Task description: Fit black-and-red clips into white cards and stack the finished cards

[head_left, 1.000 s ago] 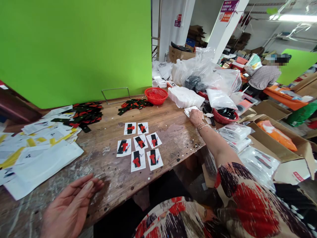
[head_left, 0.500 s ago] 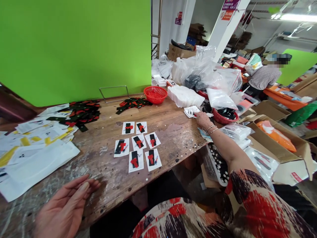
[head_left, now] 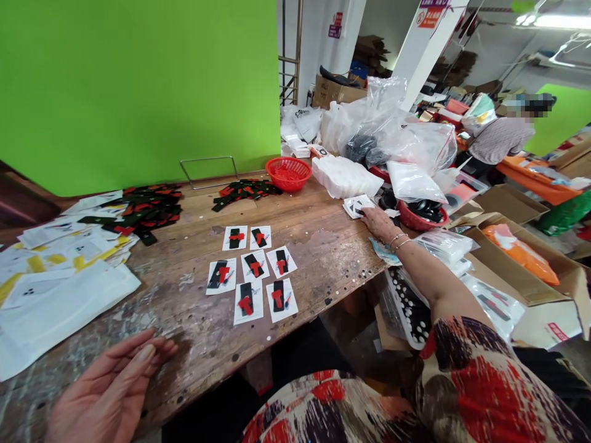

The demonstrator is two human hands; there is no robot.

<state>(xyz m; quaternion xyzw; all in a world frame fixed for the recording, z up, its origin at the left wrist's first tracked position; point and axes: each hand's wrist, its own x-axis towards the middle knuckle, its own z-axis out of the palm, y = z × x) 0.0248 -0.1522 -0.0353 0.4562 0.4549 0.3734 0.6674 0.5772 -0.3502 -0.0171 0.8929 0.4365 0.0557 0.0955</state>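
My right hand (head_left: 379, 224) reaches to the far right of the wooden table, its fingertips closed at the near edge of a small pile of white printed cards (head_left: 358, 205). Part of the grip is hidden behind the hand. In the lower left my left hand (head_left: 113, 387) hovers over the table edge, palm up, fingers loosely bent and thumb close to them, with nothing visible in it. Between the hands lie several white cards (head_left: 250, 312), each bearing a black strip and a red T-shaped piece. A small blue item shows on some, such as the front right card (head_left: 282, 311).
On the left are a heap of black and red strips (head_left: 152, 209) and white paper sheets (head_left: 69, 320). A red basket (head_left: 289, 174), a wire stand (head_left: 209, 172) and white bags (head_left: 346, 177) stand farther back. Boxes crowd the right; a person (head_left: 501, 138) is beyond.
The view has shifted slightly, so the table items sit a little farther left. My right hand stays at the card pile, its fingers slightly nearer me. My left hand keeps its pose.
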